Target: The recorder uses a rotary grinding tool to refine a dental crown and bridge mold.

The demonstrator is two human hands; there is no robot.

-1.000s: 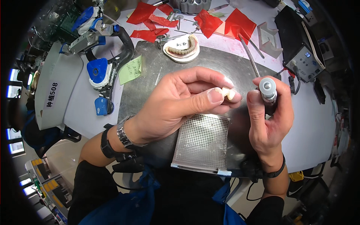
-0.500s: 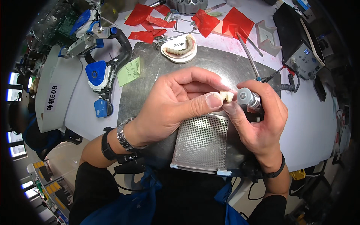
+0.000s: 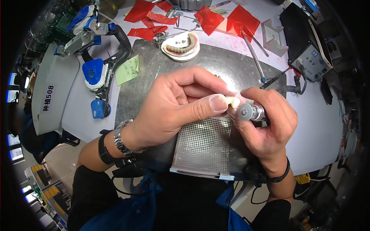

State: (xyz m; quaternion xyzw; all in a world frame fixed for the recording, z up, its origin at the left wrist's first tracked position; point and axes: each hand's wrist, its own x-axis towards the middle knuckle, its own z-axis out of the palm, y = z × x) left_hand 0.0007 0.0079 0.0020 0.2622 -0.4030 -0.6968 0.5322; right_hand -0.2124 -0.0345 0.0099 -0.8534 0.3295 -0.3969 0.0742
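Between the thumb and fingers of my left hand (image 3: 181, 100) is a small cream-white dental crown piece (image 3: 233, 101). My right hand (image 3: 271, 127) wraps round a silver rotary handpiece (image 3: 259, 112). A round grey wheel (image 3: 245, 111) sits at the handpiece's end, close to the crown piece; whether they touch I cannot tell. My right thumb and a fingertip rest by the crown piece. Under my hands lies a perforated metal grille (image 3: 202, 150). Beyond them, a white plaster dental model (image 3: 181, 56) carries a curved row of teeth.
A blue-and-black articulator (image 3: 94, 73) stands at left, beside a green note (image 3: 127, 70). Red sheets (image 3: 210, 20) and small burs lie at the back. Metal hand tools (image 3: 253, 56) point toward my right hand; a control box (image 3: 310, 57) with cables stands at right.
The handpiece has come down and left, its wheel now facing me more fully. The crown piece has turned slightly in my left fingers. The whole view has shifted a little.
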